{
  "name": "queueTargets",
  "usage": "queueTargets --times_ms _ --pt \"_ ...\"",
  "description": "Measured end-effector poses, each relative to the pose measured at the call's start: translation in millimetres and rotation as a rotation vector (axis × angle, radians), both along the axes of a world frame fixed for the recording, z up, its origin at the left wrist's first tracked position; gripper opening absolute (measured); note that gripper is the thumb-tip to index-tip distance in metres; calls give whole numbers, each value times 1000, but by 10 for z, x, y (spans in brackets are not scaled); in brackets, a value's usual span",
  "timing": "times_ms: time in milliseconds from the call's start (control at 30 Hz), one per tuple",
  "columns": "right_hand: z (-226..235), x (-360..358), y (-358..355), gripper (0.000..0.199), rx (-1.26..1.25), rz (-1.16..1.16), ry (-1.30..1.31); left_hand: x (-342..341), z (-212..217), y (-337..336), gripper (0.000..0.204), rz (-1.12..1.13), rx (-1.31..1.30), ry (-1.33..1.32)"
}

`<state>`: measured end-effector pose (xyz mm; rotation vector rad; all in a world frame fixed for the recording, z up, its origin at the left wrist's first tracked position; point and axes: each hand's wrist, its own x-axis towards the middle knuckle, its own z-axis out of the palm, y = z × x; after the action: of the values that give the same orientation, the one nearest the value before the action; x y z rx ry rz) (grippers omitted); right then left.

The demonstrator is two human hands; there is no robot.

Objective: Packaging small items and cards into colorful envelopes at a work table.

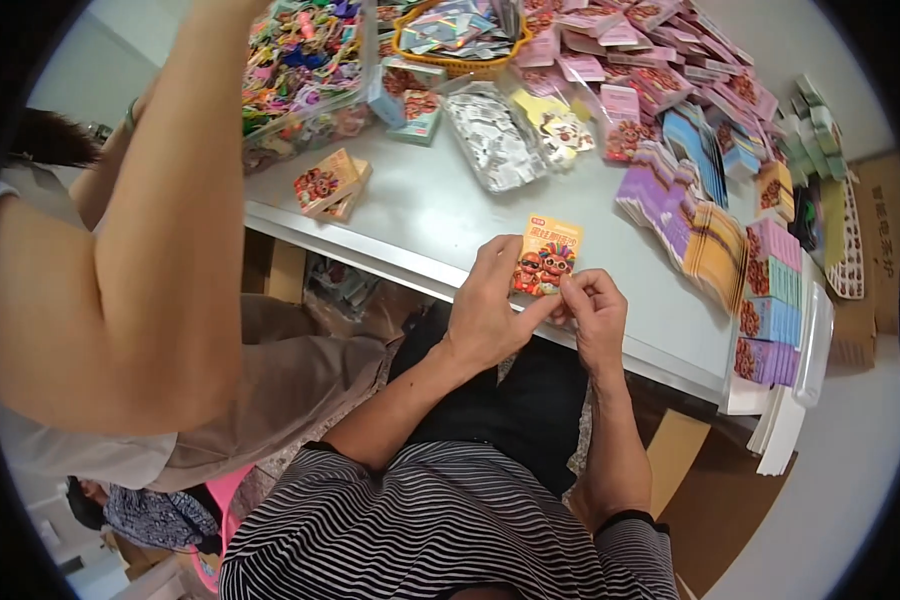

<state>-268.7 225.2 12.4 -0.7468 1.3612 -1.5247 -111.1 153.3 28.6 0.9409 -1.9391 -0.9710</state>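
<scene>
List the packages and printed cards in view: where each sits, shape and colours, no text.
Small orange card packet: held at the table edge between left hand and right hand; rectangular, cartoon figures.
Matching orange packets: short stack, left on the table.
Pink packets: loose heap, far right.
Purple and orange flat cards: fanned row, right.
Clear tray: centre, white pieces inside.
Yellow basket: far centre.

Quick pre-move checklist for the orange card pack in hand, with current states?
1. Left hand grips the orange card pack: ok.
2. Right hand pinches its lower edge: ok.
3. Pack held apart from the table: cannot tell.
4. Bare table beyond the pack: ok.
5. Neighbour's arm away from both hands: ok.
6. Pack sealed or open: cannot tell.
</scene>
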Motion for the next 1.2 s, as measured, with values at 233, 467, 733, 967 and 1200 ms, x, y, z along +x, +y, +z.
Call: queueTargets --times_ms 233,467,733,967,1200 --pt "-20 276 -248 14 -99 206 68 323 115 -216 76 107 -70 -64" --pt "-51 196 -244 19 -69 141 233 1510 122 -1281 53 355 -479 -113" --pt "-110 156 -232 13 -69 136 217 1751 -225 -1710 59 325 -295 -197" --pt "-159 124 -221 10 -99 128 260 1355 -312 -1556 54 525 -442 -197" --pt "77 -26 -75 13 -75 25 451 1450 -437 -1569 67 604 -493 -309"
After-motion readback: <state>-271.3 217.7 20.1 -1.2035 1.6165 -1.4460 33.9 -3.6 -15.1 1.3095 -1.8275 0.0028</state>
